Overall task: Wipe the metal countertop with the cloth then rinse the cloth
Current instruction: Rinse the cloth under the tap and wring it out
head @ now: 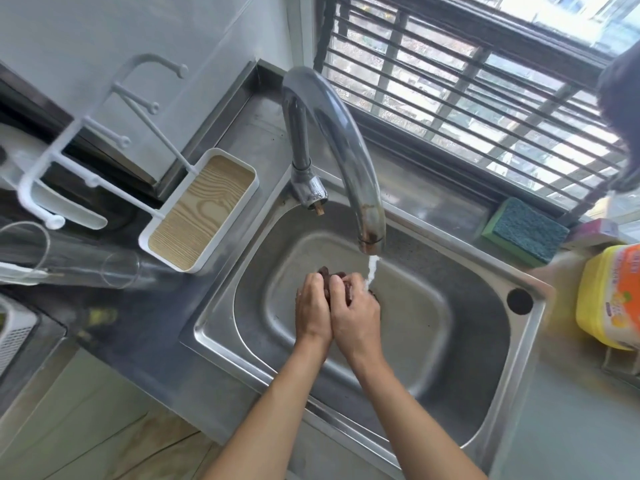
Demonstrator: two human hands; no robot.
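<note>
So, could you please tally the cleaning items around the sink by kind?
Cloth: 1, bunched in both hands
Sponge: 1
Detergent bottle: 1
Total: 3

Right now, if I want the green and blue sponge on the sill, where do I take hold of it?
Grip the sponge across its two long sides, fingers on the green foam edges. It lies flat on the ledge behind the sink, blue scrub face up, so come from above and the sink side. The yellow bottle crowds its right end; the window bars block the far side.
</note>
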